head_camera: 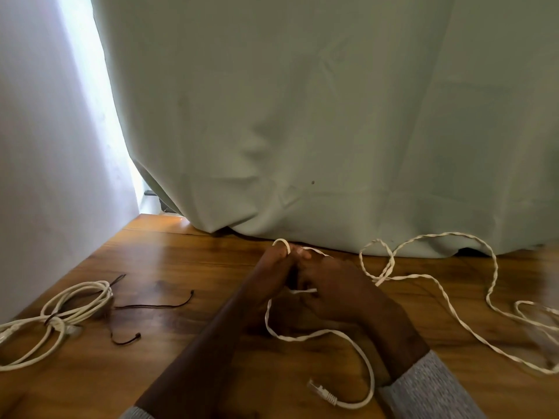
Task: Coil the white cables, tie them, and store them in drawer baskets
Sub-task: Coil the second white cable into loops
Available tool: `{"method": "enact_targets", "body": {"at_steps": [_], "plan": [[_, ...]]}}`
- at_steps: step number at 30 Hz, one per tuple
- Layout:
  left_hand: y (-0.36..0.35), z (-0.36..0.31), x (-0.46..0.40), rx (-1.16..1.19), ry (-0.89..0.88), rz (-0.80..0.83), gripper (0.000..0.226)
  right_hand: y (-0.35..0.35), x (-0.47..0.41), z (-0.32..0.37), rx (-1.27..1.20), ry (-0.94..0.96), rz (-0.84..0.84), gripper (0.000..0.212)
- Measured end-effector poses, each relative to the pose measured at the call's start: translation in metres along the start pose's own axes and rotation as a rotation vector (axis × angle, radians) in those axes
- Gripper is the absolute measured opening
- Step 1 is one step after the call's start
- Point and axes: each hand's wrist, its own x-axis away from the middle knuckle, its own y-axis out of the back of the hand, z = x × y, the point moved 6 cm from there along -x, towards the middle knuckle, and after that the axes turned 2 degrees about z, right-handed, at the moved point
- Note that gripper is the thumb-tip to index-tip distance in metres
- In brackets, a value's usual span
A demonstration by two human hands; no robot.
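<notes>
first loop of the flat white cable being formed between both hands.

i note my left hand (273, 267) and right hand (326, 293) pressed together, both closed on the flat white cable (435, 285); a small loop rides over the left fingertips. the loose length runs away rightward from my right hand, its long axis across the wooden table (187, 255), so the right hand is nearer to feed it. the plug end (322, 393) lies just below my wrists. a coiled cable (75, 303) sits well left of my left hand.

Two white cables: one coiled (65, 309) at nine o'clock, one loose (438, 285) at three. Three dark ties (154, 305). Two hands (335, 291).
</notes>
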Motion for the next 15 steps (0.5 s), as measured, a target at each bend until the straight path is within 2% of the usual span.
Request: {"method": "enact_targets", "body": {"at_steps": [3, 6, 9, 11, 15], "plan": [[-0.011, -0.011, 0.005, -0.049, -0.027, 0.112, 0.037, 0.016, 0.004, -0.009, -0.019, 0.053, -0.142, 0.014], [-0.016, -0.014, 0.004, -0.158, 0.039, 0.213, 0.054, 0.020, 0.008, -0.018, 0.003, 0.048, -0.322, 0.017], [-0.022, -0.008, 0.007, 0.119, 0.197, 0.401, 0.070, 0.017, 0.010, -0.025, -0.067, 0.034, -0.360, 0.027], [-0.019, -0.003, 0.008, 0.238, 0.262, 0.480, 0.067, 0.016, 0.011, -0.031, -0.140, 0.010, -0.376, 0.032], [-0.017, 0.003, 0.015, 0.301, 0.331, 0.580, 0.054, 0.013, 0.008, -0.038, -0.215, -0.005, -0.366, 0.038]]}}
